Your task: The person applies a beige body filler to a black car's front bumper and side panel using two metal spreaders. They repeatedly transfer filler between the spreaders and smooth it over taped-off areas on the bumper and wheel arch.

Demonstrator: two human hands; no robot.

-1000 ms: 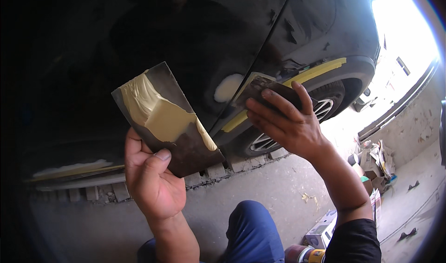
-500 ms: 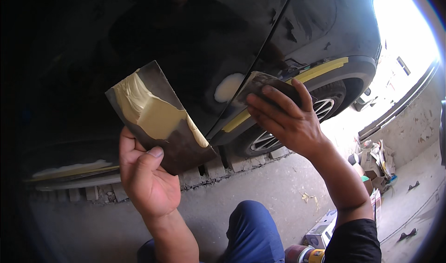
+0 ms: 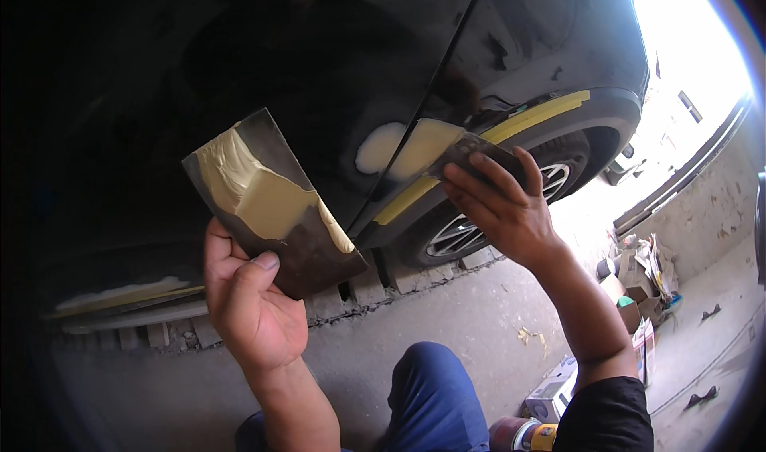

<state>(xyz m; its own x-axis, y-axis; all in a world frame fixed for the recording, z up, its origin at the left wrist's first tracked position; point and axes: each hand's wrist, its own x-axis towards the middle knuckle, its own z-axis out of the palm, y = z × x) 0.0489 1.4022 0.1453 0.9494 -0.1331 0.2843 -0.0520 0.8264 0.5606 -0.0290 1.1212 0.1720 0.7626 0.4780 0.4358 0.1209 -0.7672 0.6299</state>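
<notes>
My left hand (image 3: 255,308) grips the lower edge of a dark rectangular mixing board (image 3: 307,260), thumb on its face. Thick cream body filler (image 3: 271,201) covers much of the board, with a ridge along one edge. In my right hand (image 3: 511,217) is a dark flat spreader (image 3: 460,150), its fingers pressed on the back. The spreader lies against the black car panel (image 3: 550,61) above the wheel arch. Beside its left edge is a smooth cream filler patch (image 3: 427,145). A paler patch (image 3: 379,150) sits across the panel gap, on the door.
Yellow masking tape (image 3: 542,117) runs along the wheel arch trim, above the rear wheel (image 3: 455,240). Another whitish strip (image 3: 128,291) marks the sill. Cans (image 3: 515,436) and a box (image 3: 552,392) stand by my right arm; cardboard scraps (image 3: 638,272) lie farther right.
My right hand has drawn the spreader rightward and slightly down, and a cream filler patch now shows on the panel behind it. My left hand and the board stay nearly still.
</notes>
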